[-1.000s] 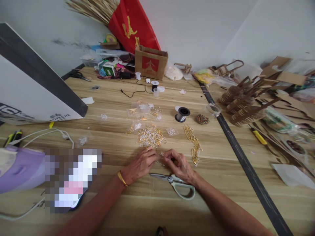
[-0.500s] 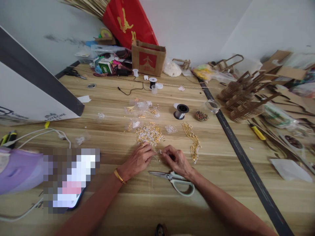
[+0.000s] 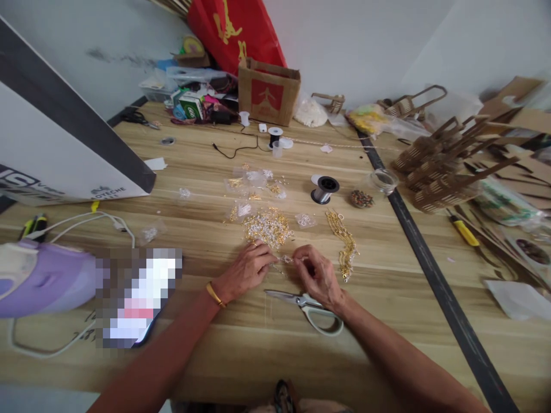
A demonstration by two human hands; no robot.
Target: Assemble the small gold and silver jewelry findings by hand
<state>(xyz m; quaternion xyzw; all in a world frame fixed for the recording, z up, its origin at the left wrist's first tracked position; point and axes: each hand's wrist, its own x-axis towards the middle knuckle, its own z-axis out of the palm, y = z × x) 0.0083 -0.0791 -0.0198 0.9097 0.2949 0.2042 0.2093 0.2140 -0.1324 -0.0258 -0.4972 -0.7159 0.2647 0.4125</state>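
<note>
My left hand (image 3: 247,268), with a gold bangle at the wrist, is closed on one end of a thin beaded strand (image 3: 284,260). Across from it my right hand (image 3: 316,274) pinches the strand's other end between thumb and forefinger. Just beyond the fingers lies a pile of gold and silver beads (image 3: 269,226). Scissors (image 3: 321,314) with pale handles rest on the wood under my right wrist, blades pointing left. Gold chains (image 3: 343,241) lie to the right of my right hand. A small bag of rings (image 3: 305,220) sits behind the hands.
A wire spool (image 3: 325,189), a bead heap (image 3: 362,199) and a clear jar (image 3: 384,181) stand farther back. At left are a phone (image 3: 142,304) and a purple object (image 3: 51,278). Woven baskets (image 3: 443,183) and a yellow-handled knife (image 3: 465,230) lie at right.
The whole view has shifted, with the table's things now farther right and slightly higher. My right hand has drawn a little away from my left, and more of the strand shows between them.
</note>
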